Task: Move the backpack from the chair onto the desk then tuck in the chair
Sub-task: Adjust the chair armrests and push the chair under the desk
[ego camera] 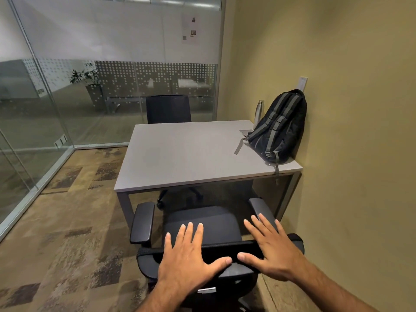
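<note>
A black backpack (280, 127) with grey straps stands upright on the grey desk (184, 154), at its right side, leaning against the yellow wall. One strap hangs over the desk's front edge. The black office chair (216, 221) stands just in front of the desk, its seat bare and partly under the desk's front edge. My left hand (189, 253) and my right hand (272, 246) hover over the top of the chair's backrest, fingers spread flat, holding nothing.
A steel bottle (258, 111) stands behind the backpack by the wall. A second black chair (168, 109) sits at the desk's far side. Glass partitions (33, 131) close off the left and back. Patterned carpet lies to the left.
</note>
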